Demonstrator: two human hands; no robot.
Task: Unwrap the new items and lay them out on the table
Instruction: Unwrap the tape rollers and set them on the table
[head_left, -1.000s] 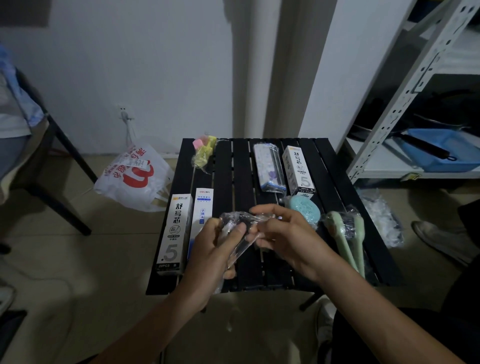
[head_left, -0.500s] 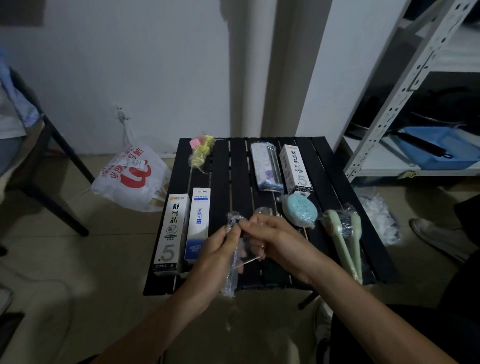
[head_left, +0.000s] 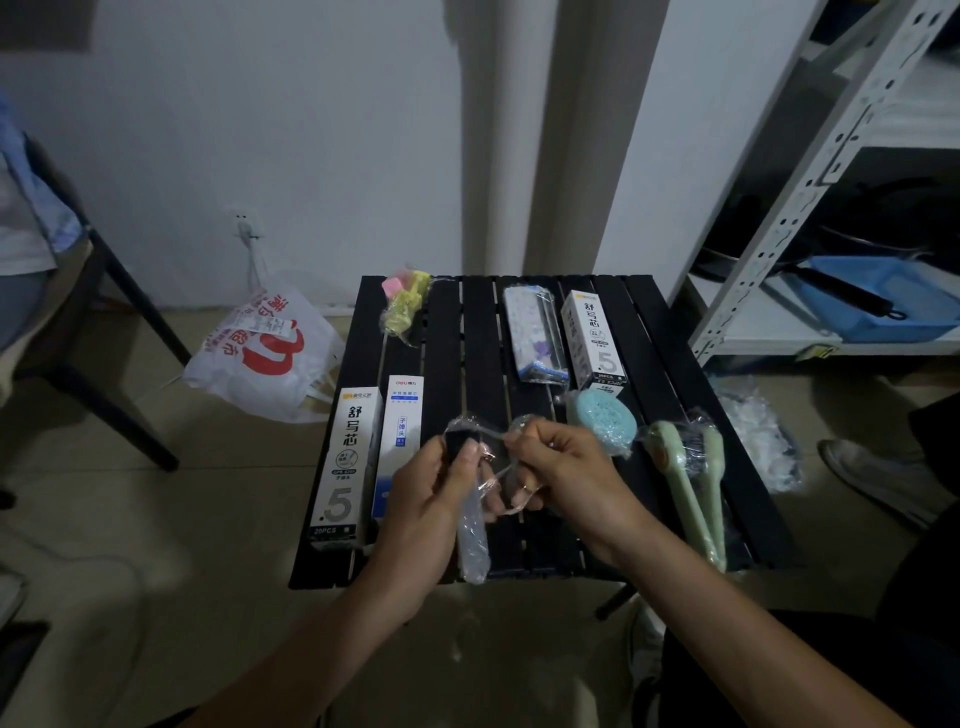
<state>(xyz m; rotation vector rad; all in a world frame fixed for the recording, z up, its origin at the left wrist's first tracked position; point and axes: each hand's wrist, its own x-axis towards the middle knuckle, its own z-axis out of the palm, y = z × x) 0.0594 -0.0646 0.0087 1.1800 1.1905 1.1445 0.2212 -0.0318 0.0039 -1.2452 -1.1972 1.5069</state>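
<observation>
Both my grips hold a wrapped item (head_left: 471, 540) just above the near edge of the slatted black surface (head_left: 457, 332).
From the left: a white shopping bag (head_left: 260, 358) lies on the floor, and two tall refill boxes (head_left: 345, 462) lie side by side on the surface. My left grip (head_left: 431, 509) is curled round the wrapped item, which stands upright with its dark top by my thumb. My right grip (head_left: 566, 478) pinches the clear wrap (head_left: 493, 480) stretched between the two. Further right lie a round blue pad (head_left: 602, 423) and two green brushes (head_left: 691, 483) in clear plastic.
</observation>
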